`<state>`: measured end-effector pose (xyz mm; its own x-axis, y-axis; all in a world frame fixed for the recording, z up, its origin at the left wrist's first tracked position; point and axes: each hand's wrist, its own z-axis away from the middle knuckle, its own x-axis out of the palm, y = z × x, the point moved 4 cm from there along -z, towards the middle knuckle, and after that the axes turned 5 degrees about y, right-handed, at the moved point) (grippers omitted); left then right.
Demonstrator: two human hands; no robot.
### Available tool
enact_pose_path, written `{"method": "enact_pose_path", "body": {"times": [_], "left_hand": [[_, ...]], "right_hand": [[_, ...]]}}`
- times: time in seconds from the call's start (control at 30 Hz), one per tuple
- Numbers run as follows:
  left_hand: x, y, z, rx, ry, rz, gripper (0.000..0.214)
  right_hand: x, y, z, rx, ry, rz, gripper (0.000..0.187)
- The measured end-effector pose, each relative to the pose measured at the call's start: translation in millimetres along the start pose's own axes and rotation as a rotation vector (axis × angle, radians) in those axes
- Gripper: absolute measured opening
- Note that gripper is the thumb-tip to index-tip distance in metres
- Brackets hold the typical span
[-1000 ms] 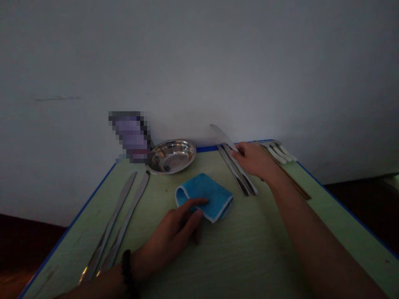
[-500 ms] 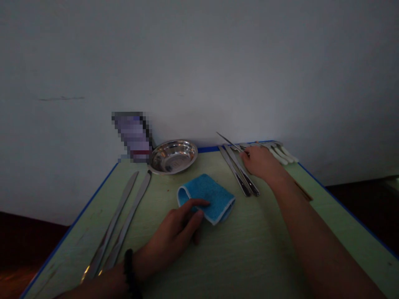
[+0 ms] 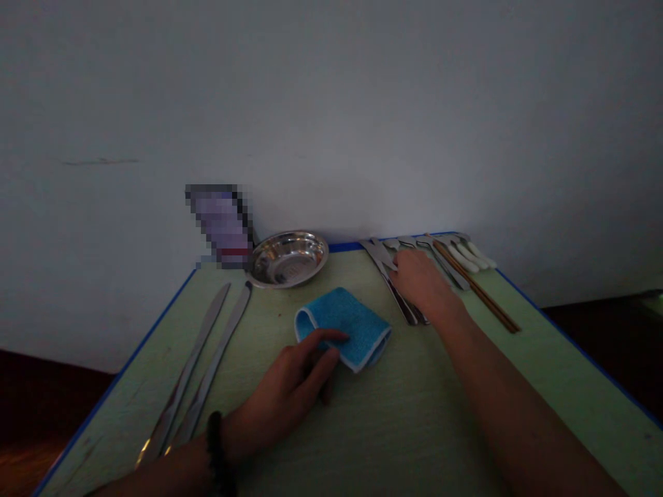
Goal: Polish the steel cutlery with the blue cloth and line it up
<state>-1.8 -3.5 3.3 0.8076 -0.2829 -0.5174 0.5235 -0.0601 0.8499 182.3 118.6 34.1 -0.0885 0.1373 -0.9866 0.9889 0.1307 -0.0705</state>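
Note:
A folded blue cloth [image 3: 346,324] lies in the middle of the green table [image 3: 414,414]. My left hand [image 3: 290,390] rests at its near edge, fingers stretched out, fingertips touching the cloth. My right hand [image 3: 422,283] lies palm down over a group of steel table knives [image 3: 386,266] at the far right, fingers covering their handles. Whether it grips one is hidden.
Two long steel knives [image 3: 199,373] lie at the left side. A steel bowl [image 3: 287,259] stands at the back, beside a blurred object [image 3: 222,224]. Spoons, white-handled utensils [image 3: 474,257] and brown chopsticks [image 3: 479,290] lie far right. The wall is right behind the table.
My right hand held a knife raised off the table, lowered it, and now lies flat on the group of knives. My left hand has stayed on the cloth.

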Motion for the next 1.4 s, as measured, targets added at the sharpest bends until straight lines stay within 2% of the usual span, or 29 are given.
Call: {"method": "enact_pose_path", "body": {"times": [0.47,0.97,1.4], "left_hand": [[1.3,-0.8,0.4,0.015,-0.013,0.024,0.033],[0.3,1.6,1.1,-0.006,-0.004,0.014,0.033],[0.3,3.5,0.2,0.024,-0.012,0.011,0.032]], "right_hand": [[1.2,-2.2,2.6,0.101,0.004,-0.012,0.027],[-0.5,3.6,1.8,0.134,0.018,0.019,0.033],[4.8,-2.6,4.8,0.114,-0.016,0.033,0.03]]}}
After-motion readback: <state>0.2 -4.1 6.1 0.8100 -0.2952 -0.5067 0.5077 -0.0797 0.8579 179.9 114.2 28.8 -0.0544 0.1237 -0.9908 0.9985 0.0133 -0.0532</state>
